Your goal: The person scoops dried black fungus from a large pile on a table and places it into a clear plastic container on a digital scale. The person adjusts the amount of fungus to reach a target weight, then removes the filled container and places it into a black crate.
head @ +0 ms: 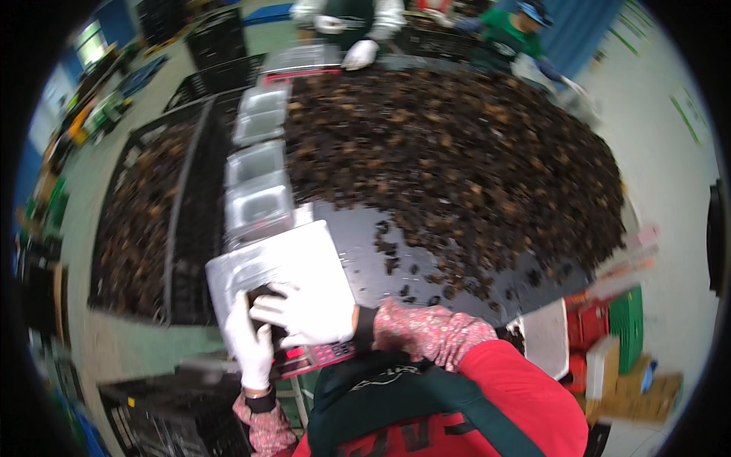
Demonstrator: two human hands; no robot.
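My left hand, in a white glove, is cupped at the near left part of a bright white tray-like surface. From the right my gloved right hand reaches over it, fingers spread toward the left hand. Dark pieces, apparently mushrooms, show between the two hands; whether either hand grips them is hidden by the fingers and blur. Beneath the tray, a red digital scale shows its lit display and keypad. Clear plastic containers stand in a row just beyond the tray.
A large heap of dark brown mushroom-like pieces covers much of the black table. Black crates line the left side, one holding similar pieces. Two people work across the table. Stacked black crates stand at lower left.
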